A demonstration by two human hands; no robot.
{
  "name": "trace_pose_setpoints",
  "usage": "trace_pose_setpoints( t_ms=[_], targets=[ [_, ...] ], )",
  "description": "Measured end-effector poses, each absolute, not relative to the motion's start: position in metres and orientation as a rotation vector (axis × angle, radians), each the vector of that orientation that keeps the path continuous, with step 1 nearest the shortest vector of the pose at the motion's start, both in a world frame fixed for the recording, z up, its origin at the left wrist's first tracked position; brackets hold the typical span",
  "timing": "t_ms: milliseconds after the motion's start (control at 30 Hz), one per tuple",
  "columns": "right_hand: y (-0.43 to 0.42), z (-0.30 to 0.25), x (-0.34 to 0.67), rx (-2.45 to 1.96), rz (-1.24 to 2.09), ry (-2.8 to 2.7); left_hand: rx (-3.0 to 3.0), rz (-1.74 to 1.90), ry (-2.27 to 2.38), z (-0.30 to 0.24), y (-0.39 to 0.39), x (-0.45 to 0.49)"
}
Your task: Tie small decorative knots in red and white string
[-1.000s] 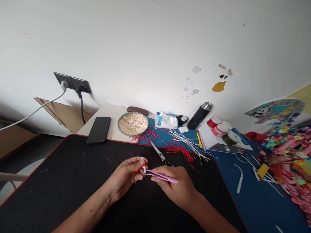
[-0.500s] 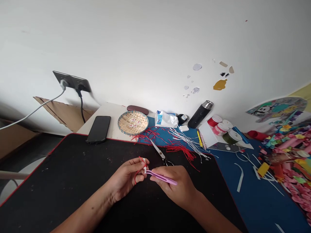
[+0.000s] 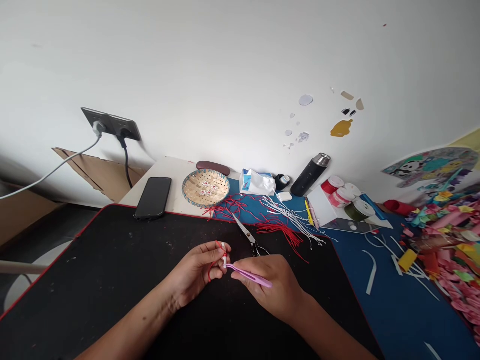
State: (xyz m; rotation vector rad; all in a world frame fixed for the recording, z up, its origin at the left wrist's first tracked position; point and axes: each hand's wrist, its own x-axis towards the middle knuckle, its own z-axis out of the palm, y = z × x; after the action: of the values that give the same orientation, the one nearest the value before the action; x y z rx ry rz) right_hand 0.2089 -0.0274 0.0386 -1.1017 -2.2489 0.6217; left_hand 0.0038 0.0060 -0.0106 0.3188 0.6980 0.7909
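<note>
My left hand (image 3: 195, 272) pinches a small white piece (image 3: 224, 261) with a red string (image 3: 212, 264) looped over its fingers, just above the black mat (image 3: 112, 270). My right hand (image 3: 272, 287) grips pink tweezers (image 3: 248, 273) whose tips meet the white piece at my left fingertips. Scissors (image 3: 248, 236) lie on the mat just beyond both hands. Behind them are loose red strings (image 3: 279, 231) and white strings (image 3: 292, 217).
A woven basket (image 3: 205, 188), a black phone (image 3: 153, 198), a tissue pack (image 3: 257, 182) and a dark flask (image 3: 310, 174) stand along the wall. Tape rolls (image 3: 343, 197) and a heap of coloured paper scraps (image 3: 446, 235) fill the blue mat on the right.
The red string's loop now stands up over my left fingertips, and the tweezers have closed in slightly on the white piece. Both hands stay in place.
</note>
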Motion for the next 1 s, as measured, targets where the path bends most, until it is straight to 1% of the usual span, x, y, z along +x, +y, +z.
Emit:
trace_pose_setpoints(
  t_ms=[167, 333, 1000],
  targets=[
    [-0.0273, 0.0437, 0.2079, -1.159, 0.732, -2.205, 0.390, 0.802, 0.707, -0.0069, 0.0064, 0.0036],
    [-0.0270, 0.0457, 0.2077, -1.146, 0.770, -2.205, 0.390, 0.789, 0.706, -0.0067, 0.0061, 0.0041],
    [-0.0277, 0.0401, 0.2096, -1.076, 0.654, -2.232, 0.324, 0.742, 0.693, -0.0134, 0.0060, 0.0035]
  ],
)
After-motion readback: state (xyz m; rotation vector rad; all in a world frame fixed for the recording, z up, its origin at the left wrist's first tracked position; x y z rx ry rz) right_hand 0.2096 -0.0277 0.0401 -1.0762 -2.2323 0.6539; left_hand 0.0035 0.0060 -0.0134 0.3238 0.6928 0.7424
